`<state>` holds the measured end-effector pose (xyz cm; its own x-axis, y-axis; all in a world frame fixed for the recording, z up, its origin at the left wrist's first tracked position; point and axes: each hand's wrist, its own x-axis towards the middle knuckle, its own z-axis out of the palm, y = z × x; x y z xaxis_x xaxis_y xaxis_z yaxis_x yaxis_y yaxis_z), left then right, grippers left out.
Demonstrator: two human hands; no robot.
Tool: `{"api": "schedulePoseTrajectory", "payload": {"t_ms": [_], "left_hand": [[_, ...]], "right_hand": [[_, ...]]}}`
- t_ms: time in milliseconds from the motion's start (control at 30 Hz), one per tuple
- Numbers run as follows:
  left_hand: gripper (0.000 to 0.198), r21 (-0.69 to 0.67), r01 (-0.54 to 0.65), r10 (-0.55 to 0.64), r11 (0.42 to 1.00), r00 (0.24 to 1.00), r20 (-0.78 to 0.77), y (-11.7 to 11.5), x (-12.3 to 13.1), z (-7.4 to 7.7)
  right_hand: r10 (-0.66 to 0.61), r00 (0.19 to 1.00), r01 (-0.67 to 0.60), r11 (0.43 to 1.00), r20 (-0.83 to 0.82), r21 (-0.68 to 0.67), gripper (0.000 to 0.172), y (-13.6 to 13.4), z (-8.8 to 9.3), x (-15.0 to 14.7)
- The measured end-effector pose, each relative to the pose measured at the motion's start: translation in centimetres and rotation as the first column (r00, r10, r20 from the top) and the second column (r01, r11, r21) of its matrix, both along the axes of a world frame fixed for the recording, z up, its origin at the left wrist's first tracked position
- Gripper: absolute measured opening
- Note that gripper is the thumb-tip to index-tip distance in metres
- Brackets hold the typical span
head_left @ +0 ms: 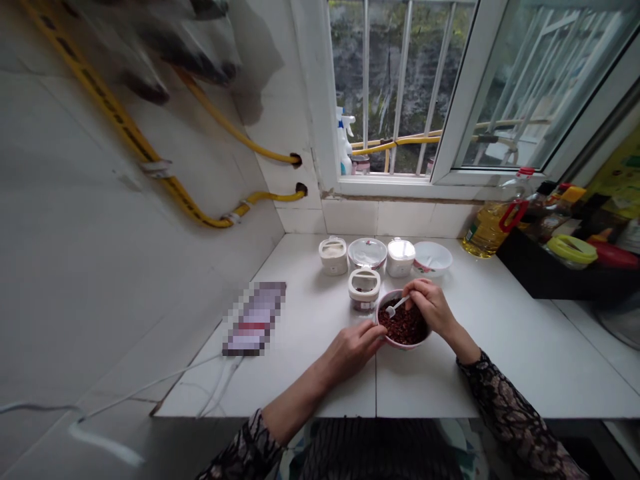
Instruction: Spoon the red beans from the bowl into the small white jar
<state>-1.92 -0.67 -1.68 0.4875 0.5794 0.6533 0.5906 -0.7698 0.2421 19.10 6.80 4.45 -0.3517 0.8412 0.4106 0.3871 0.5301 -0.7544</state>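
Near the front edge of the counter (505,353), we've got our left hand (357,347), fingers closed on the left rim of the pink bowl (395,343), which sits mid-counter, full of dark red bits. Just beyond, our right hand (431,307) is pinched on a white spoon (397,307), its tip down in the bowl. A small jar (364,289) stands just beside the bowl's far-left side. Farther back, a row of white containers (367,254) lines up below the window (400,87).

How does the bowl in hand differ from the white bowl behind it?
The near bowl holds a dark red mix; the white bowl looks empty. The near bowl has the left hand at its rim and the right hand holding a spoon in it; the white bowl stands untouched. Both are round.
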Motion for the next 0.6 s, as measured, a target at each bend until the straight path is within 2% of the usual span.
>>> {"api": "schedulePoseTrajectory", "payload": {"t_ms": [200,433,600], "left_hand": [[0.019,0.017,-0.004,0.004,1.0,1.0,0.006,0.03,0.07,0.02],[0.018,0.008,0.001,-0.001,1.0,1.0,0.005,0.03,0.03,0.07],[0.017,-0.008,-0.001,0.001,1.0,1.0,0.008,0.05,-0.03,-0.16]], "right_hand": [[-0.071,0.977,0.007,0.953,-0.2,-0.303,0.017,0.17,0.16,0.28],[-0.12,0.942,-0.021,0.909,-0.312,-0.416,0.014,0.55,0.26,0.3],[-0.146,0.922,-0.029,0.897,-0.358,-0.441,0.013,0.8,0.31,0.36]]}}
